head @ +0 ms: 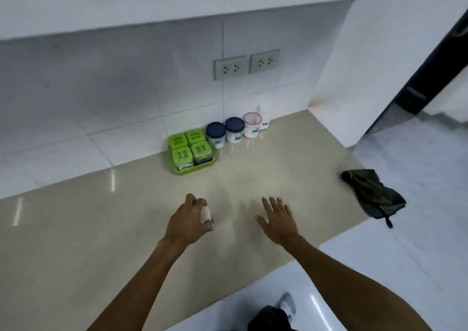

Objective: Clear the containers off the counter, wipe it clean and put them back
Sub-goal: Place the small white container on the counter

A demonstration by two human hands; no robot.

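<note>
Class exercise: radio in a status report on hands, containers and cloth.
Left hand shut on small white object. Right hand open, empty. Containers at wall. Dark cloth on counter edge.

Left hand (pixel 188 219) clutches white object (pixel 205 214) (small) — right hand (pixel 278 220) splayed.

Frame centre: four green-lidded boxes (pixel 192 147) in one green tray (pixel 195 169), two blue-lidded jars (pixel 225 133), one pink-rimmed jar (pixel 252 125). Above: two wall sockets (pixel 247 66). Right: one dark cloth (pixel 372 194).
</note>
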